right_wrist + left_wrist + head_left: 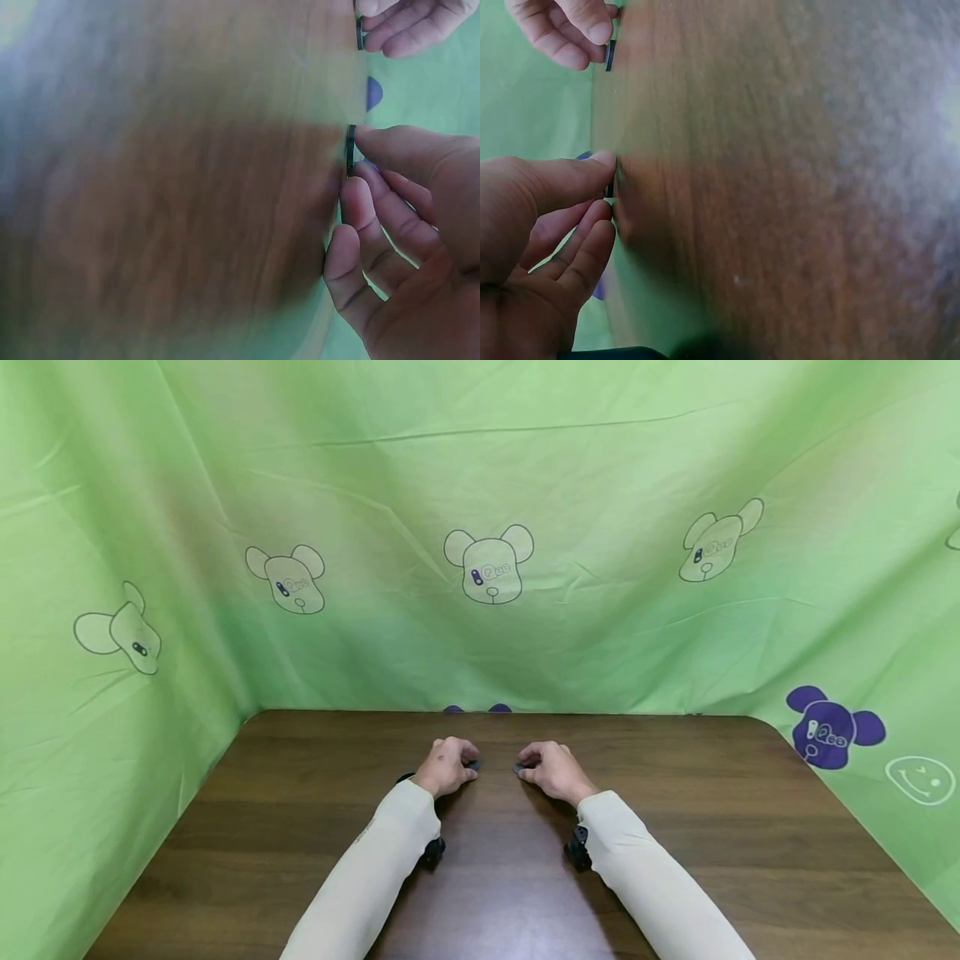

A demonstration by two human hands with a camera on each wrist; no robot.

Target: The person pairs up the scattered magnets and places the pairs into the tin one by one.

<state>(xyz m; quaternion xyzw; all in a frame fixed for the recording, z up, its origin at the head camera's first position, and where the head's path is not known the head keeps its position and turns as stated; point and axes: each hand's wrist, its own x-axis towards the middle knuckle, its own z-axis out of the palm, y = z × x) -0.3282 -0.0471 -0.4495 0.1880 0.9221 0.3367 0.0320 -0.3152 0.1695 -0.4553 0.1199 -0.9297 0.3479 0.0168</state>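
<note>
- The person's left hand [446, 767] is reaching over the wood-grained bench [495, 893], its grip pinching a small dark disc [474, 765] between thumb and fingers.
- The right hand [555, 772] is facing it across a short stretch of wood, its grip pinching a second dark disc [517, 768] the same way.
- Both pieces are lying level, at or just above the bench surface, nearer its far edge and apart from each other.
- Pale sleeves [367, 868] are covering the forearms, black devices [578, 850] showing at the wrists.
- Green cloth [375, 652] printed with big-eared animal heads is hanging behind and beside the bench.
</note>
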